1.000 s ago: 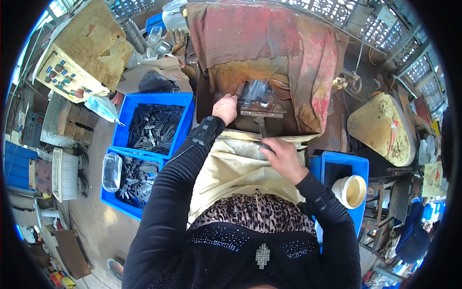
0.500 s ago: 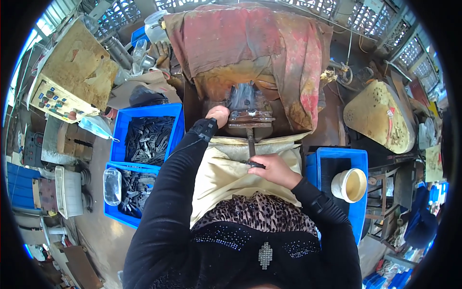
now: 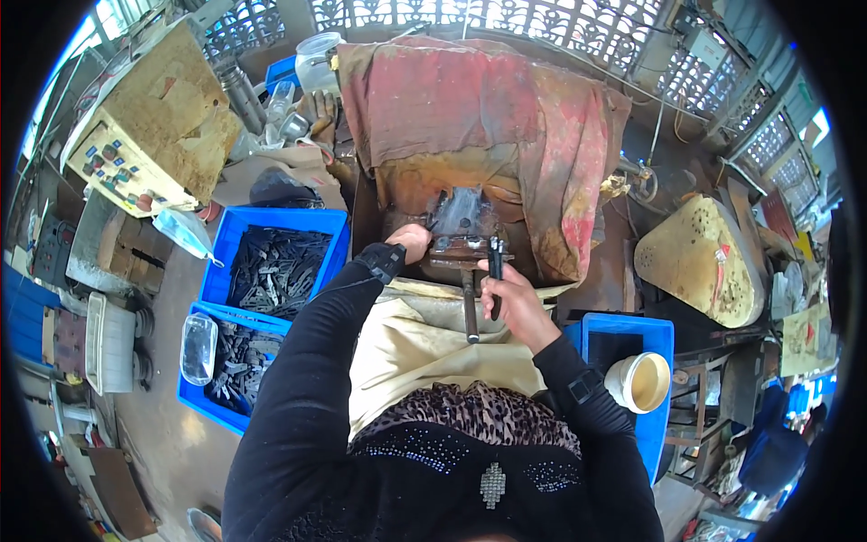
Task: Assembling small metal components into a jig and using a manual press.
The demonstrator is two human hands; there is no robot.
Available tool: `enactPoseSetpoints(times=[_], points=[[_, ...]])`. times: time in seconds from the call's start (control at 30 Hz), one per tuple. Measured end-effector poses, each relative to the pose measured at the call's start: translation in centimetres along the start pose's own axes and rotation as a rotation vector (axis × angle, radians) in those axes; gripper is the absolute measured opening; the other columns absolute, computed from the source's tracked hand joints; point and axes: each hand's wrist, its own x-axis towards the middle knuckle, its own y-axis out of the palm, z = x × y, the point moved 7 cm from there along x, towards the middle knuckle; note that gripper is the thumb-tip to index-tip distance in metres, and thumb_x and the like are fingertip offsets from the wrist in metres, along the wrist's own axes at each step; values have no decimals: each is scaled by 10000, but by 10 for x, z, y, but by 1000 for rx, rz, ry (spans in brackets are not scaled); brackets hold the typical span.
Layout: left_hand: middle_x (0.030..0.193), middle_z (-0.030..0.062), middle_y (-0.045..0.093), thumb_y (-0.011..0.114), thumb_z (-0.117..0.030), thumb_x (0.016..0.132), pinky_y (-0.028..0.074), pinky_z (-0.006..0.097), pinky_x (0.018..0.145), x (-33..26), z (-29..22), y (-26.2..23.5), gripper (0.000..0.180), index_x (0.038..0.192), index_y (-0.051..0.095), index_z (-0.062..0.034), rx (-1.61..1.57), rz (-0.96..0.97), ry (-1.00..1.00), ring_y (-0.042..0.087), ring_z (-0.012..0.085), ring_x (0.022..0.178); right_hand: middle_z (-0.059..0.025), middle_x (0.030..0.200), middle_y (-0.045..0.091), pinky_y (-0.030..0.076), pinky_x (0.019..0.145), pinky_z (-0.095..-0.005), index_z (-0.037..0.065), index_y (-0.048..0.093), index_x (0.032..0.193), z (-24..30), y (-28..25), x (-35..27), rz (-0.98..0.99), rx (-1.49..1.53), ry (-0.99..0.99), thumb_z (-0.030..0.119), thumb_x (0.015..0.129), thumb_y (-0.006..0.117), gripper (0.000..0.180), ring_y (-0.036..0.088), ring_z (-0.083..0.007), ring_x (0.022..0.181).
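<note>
My left hand (image 3: 412, 240) is closed at the left side of a rusty metal fixture (image 3: 470, 244); whatever its fingertips grip is hidden. A round metal bar (image 3: 470, 312) juts from the fixture toward me. Just right of the bar, my right hand (image 3: 517, 305) is closed round a slim black tool (image 3: 496, 262). That tool points away from me, its split far end beside the fixture's near edge. I cannot make out its exact kind. A pale cloth (image 3: 406, 343) lies below the fixture, across my lap.
Two blue bins at my left, the farther bin (image 3: 339, 244) and the nearer (image 3: 203, 402), hold dark metal strips. A cream bucket (image 3: 646, 382) stands on a blue crate (image 3: 664, 425) at right. Stained red cloth (image 3: 452, 99) drapes the machine. A control box (image 3: 153, 126) stands far left.
My right hand has moved away from me and slightly right, off the bar's near end, and the black tool now points forward. My left hand stays at the fixture. The view has shifted slightly.
</note>
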Motion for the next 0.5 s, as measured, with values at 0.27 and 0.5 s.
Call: enactPoseSetpoints(times=[0.27,0.5], points=[[769,194,674,543,-88,745,520,476,721,-5,-7,-29,151,726,691,-67,-194,26,-20,660,382,796,-97,875,609,554,651,-387,19,504,1160,10,-27,28,-221,101,-4,26,914,543,249,628,-211,744],[742,187,666,557,-95,733,519,464,682,1,-2,-20,133,694,681,-65,-237,-67,28,653,373,744,-134,901,634,571,693,-416,19,496,1081,6,-38,48,-332,195,-2,4,900,536,186,647,-260,756]])
